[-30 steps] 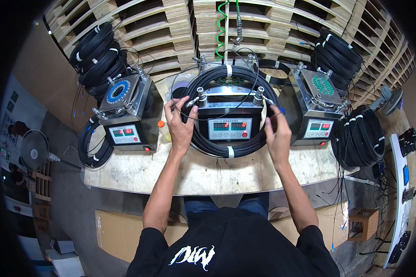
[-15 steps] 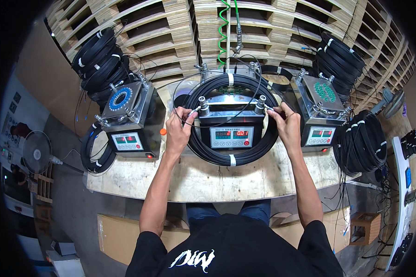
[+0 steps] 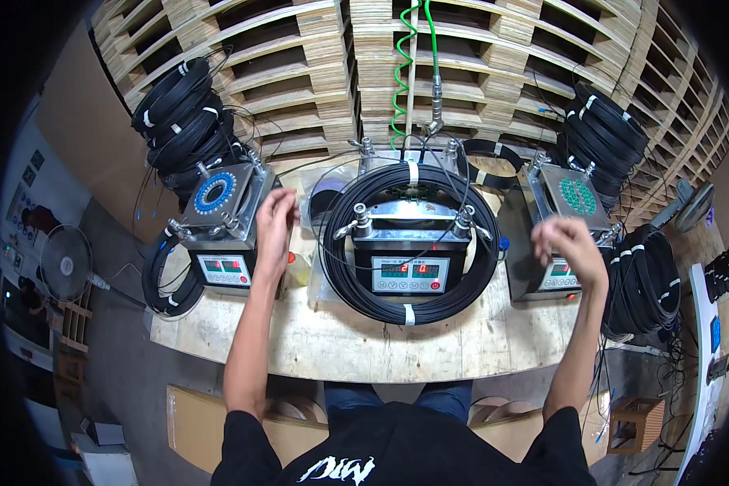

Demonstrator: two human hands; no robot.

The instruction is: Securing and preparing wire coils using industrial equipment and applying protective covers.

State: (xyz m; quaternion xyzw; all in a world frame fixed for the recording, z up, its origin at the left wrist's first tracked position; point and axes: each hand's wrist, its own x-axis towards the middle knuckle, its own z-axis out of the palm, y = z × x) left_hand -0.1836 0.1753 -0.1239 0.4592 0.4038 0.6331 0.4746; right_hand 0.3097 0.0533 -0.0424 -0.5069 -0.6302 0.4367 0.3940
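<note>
In the middle stands a boxy metal-topped machine (image 3: 409, 259) with corner posts and a lit red display. A large coil of black cable (image 3: 410, 313), bound with white tape, rests around it. My left hand (image 3: 277, 212) is raised beside the left machine (image 3: 220, 215), its fingers loosely bent and nothing seen in them. Before the right machine (image 3: 571, 206) hovers my right hand (image 3: 569, 247), slightly blurred, with curled fingers apart and no visible object. Both hands are clear of the middle machine's front clamp levers (image 3: 484, 231). Round plates with blue and green connectors top the side machines.
Stacked black cable coils (image 3: 182, 113) rise at the back left, with more coils (image 3: 603, 134) at the back right. Wooden pallets (image 3: 300, 73) form the rear wall, where a green coiled air hose (image 3: 403, 65) hangs. A small bottle (image 3: 298, 270) stands by my left forearm.
My hands have let go of the middle machine's two front clamp levers and moved apart, the left one leftward and the right one rightward. The middle display's reading has changed.
</note>
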